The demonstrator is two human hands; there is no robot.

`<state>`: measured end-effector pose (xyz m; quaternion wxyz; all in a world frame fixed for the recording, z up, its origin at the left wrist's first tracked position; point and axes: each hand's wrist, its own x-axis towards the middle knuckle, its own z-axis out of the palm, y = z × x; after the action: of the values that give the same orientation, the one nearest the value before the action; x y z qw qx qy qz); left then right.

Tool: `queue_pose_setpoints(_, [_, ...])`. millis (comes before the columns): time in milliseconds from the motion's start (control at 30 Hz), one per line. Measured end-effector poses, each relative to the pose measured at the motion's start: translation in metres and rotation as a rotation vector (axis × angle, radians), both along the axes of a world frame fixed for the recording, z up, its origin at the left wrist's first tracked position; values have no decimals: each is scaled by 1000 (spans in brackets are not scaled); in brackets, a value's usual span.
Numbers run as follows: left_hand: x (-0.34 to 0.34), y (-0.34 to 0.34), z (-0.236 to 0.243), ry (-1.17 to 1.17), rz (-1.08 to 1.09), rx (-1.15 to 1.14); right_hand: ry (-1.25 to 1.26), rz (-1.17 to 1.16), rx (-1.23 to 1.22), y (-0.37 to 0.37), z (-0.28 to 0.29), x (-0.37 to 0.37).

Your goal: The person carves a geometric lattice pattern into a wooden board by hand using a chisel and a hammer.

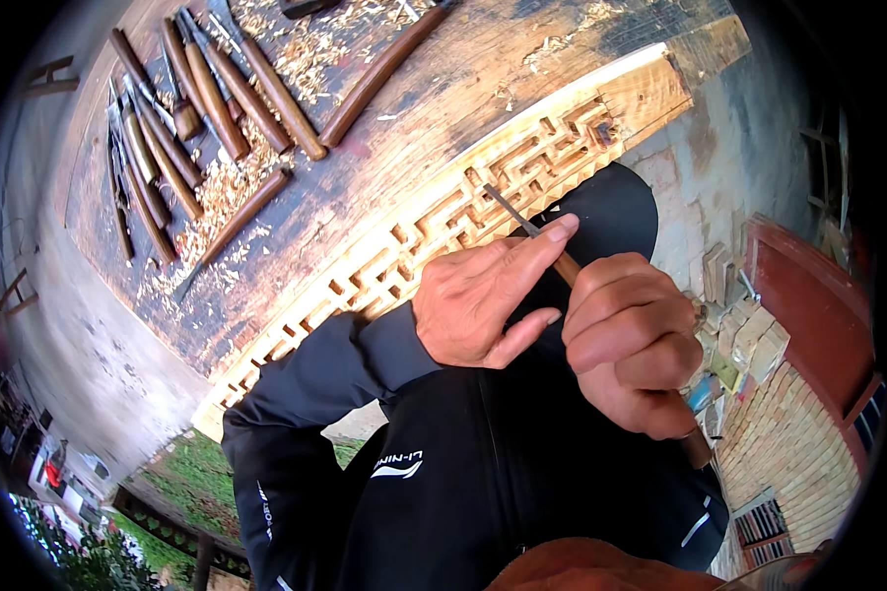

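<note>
A pale wooden board point(650, 94), carved with an angular fretwork pattern, runs diagonally along the bench edge. My right hand point(629, 345) is wrapped round the wooden handle of a slim chisel point(512, 212), whose steel tip rests at the carved recesses. My left hand point(478, 300) lies beside it with fingers mostly stretched out, one finger across the chisel near where handle meets blade and the thumb apart below. Part of the handle is hidden by my fingers.
The worn bench point(158, 305) holds several wood-handled carving tools point(227, 108), one lying separately point(246, 212), among scattered shavings point(251, 172). At right are a red panel point(808, 305) and stacked pale bricks point(759, 335). Greenery point(182, 473) shows below the bench at left.
</note>
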<state>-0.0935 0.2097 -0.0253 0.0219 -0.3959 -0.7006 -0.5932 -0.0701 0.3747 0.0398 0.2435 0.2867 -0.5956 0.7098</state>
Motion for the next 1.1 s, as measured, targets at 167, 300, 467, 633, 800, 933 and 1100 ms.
queue_pose_setpoints(167, [1,8,-2,-14,62,16,38,-34,-61,-3,-10,0])
queue_pose_setpoints(300, [1,5,-2,-35,69,-13,39,-52,-83,-8,-18,-3])
queue_pose_setpoints(467, [-1,8,3,-46,76,18,31,-53,-127,-10,-15,-4])
queue_pose_setpoints(633, [0,6,0,-54,90,9,57,-86,-115,-13,-19,-5])
queue_pose_setpoints(800, [-1,6,0,-66,97,-2,51,-80,-89,-11,-22,-6])
queue_pose_setpoints(933, [2,10,-1,-80,141,1,43,-90,-94,-13,-27,-8])
queue_pose_setpoints(1100, [2,9,-3,-64,163,2,35,-105,-54,-13,-31,-4])
